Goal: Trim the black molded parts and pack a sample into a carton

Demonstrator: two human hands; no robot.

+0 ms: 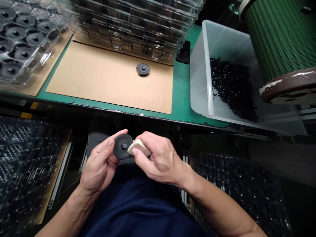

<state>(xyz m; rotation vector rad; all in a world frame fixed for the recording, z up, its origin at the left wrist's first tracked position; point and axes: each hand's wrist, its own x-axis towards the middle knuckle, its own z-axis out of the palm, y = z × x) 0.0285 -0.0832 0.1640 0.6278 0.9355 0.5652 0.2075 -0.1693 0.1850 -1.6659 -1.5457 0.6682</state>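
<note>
Between thumb and fingers, my left hand (100,161) grips a round black plastic disc (118,149) by its edge, its face with a small central hub turned up towards me. My right hand (160,156) is closed on a small off-white pad (139,148), whose tip meets the right rim of the disc. Both hands are above my lap, in front of the bench edge. A second black disc (143,69) lies on the cardboard sheet (98,79) on the bench.
Clear plastic trays (138,29) are stacked at the back of the green bench (182,98). At left, another tray (37,62) holds several black discs. A translucent bin (199,72) with small black pieces stands right, beside a green-wound spool (281,39). More trays (22,164) flank me below.
</note>
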